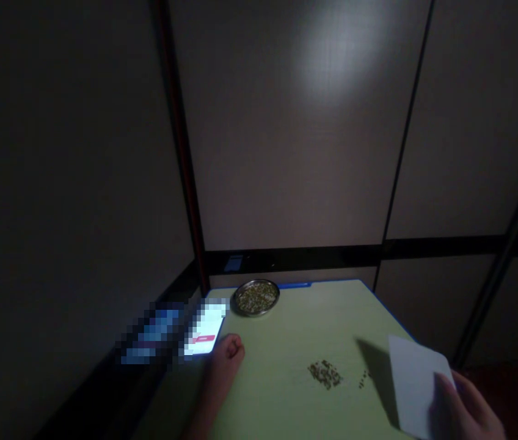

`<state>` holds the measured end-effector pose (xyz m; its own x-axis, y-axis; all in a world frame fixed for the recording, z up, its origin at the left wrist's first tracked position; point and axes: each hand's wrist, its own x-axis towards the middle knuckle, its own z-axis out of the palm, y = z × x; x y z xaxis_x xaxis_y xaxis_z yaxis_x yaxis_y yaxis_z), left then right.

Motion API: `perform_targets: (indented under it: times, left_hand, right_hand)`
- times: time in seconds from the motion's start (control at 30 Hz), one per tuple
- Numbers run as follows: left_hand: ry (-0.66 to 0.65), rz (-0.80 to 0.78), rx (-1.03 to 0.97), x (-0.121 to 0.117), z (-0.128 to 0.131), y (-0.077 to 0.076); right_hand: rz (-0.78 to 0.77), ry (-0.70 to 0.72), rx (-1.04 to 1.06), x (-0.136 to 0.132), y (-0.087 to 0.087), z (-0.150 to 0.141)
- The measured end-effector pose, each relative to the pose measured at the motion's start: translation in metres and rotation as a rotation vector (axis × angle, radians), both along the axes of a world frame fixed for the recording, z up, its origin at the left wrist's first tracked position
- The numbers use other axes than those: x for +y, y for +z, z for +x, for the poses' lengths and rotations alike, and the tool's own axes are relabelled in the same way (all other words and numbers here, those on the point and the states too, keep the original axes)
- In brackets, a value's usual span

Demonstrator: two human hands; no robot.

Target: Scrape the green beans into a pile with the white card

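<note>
My right hand (474,406) is at the lower right, with the thumb and fingers pinching a white card or stiff sheet of paper (417,382). The sheet is tilted and casts a shadow on the table. To its left lie a few scattered seed-like bits (364,379) and a small pile of brownish-green seeds or grains (325,374). My left hand (230,353) rests as a loose fist at the table's left side, with nothing visible in it. Right beside it is a lit phone (206,330), partly blurred out; I cannot tell whether they touch.
A round metal dish (256,298) holding similar seeds stands at the table's far left corner. The pale green table (281,342) has a blue edge. Behind it rise large cabinet panels (295,153); a dark glossy surface on the left reflects the phone. The room is dim.
</note>
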<state>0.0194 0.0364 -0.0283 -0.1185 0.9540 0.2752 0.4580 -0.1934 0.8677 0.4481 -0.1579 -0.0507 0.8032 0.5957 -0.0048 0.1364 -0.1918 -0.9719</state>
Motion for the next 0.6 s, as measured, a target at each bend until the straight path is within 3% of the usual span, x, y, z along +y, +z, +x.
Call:
perform_targets:
  times: [0.17,0.27,0.43,0.6]
  left_hand:
    - [0.032,-0.018,0.055,-0.003,0.001,0.005]
    - [0.036,-0.038,0.068,0.001,-0.001,-0.001]
    - [0.033,-0.062,0.093,0.011,-0.006,-0.013]
    - [0.013,-0.110,0.122,0.012,-0.008,-0.012]
  right_hand:
    - [-0.008,0.279,-0.337,0.031,0.034,0.024]
    - [-0.112,0.404,-0.582,0.053,0.054,0.027]
    - [-0.484,0.329,-0.941,0.077,0.065,0.016]
    - [-0.643,0.353,-1.106,0.083,0.062,0.005]
